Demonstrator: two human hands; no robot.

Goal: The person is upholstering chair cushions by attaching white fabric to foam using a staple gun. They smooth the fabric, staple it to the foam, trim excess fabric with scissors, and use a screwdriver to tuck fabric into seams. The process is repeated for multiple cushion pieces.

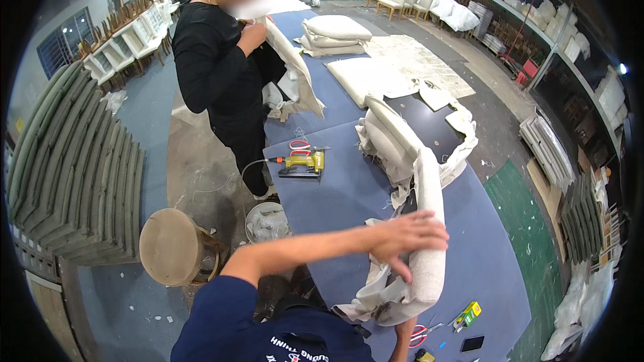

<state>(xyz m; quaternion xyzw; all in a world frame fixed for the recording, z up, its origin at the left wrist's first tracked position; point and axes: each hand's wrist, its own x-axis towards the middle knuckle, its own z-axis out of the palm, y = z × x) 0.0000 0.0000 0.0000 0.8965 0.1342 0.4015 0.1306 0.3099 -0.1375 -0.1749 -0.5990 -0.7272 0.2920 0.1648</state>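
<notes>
A long beige fabric-covered upholstered chair part (426, 281) stands on the blue-grey table (483, 248), its padded edge curving away from me. My left hand (410, 236) lies across the top of that edge, fingers stretched out and thumb apart. At the near end, my right hand (404, 332) reaches beneath the part; its fingers are hidden. Loose cloth (367, 298) hangs rumpled along the left side. Close to my right hand lie red-handled scissors (418, 336), a yellow-green box (467, 316) and a black phone (472, 343).
A yellow staple gun (303, 163) with a hose lies by red-handled scissors (300, 148). Across the table's left side, a co-worker (228, 60) in black holds a beige piece (295, 67). A round stool (171, 247), a bucket (267, 222) and stacked grey panels (74, 167) stand at left.
</notes>
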